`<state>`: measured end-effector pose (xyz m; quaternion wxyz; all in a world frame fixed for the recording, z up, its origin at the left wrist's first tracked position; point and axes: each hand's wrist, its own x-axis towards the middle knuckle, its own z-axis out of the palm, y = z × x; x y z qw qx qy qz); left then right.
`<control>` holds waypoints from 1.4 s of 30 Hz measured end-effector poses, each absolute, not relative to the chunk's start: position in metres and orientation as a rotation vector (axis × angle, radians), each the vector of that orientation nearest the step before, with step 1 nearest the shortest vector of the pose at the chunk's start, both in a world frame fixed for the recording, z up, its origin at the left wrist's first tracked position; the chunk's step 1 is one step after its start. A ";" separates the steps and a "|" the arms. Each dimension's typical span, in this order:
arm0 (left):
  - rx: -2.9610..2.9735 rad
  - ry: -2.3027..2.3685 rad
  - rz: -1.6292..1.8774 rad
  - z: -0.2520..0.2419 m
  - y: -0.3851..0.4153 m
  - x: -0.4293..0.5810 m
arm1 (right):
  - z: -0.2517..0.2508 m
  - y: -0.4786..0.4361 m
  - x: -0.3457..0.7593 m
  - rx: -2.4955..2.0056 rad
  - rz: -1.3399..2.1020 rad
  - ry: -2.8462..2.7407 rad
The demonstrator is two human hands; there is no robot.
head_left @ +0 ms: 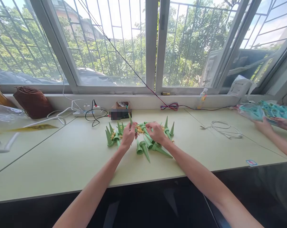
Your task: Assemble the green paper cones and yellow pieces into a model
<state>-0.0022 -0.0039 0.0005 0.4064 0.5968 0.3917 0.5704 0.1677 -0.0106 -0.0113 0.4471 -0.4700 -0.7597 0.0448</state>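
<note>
My left hand (127, 135) is closed around a green plastic watering spike (130, 119), whose pointed end sticks up past the fingers. To its right, my right hand (155, 132) has its fingertips pinched together over the pile; what they hold, if anything, is too small to make out. Small yellow plastic pieces (140, 129) lie heaped between and behind the hands. Several more green spikes stand upright at the left (109, 138) and at the right (166, 123). Others lie on their sides in front of my hands, including one slanted spike (145, 151).
Behind the pile are a small open box (121, 106) and a power strip (88, 111) with cables. A brown drawstring bag (33, 102) stands at the left. White cable (225, 129) lies at the right, where another person's hands (264, 126) touch bagged teal items (274, 110).
</note>
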 end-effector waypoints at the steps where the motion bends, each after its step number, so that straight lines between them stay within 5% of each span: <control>1: 1.519 0.988 1.440 0.000 -0.004 -0.002 | -0.012 -0.011 0.167 -1.159 0.105 -1.943; 42: 2.062 1.737 1.148 -0.002 -0.009 -0.008 | -0.008 -0.018 0.165 -1.447 0.157 -2.364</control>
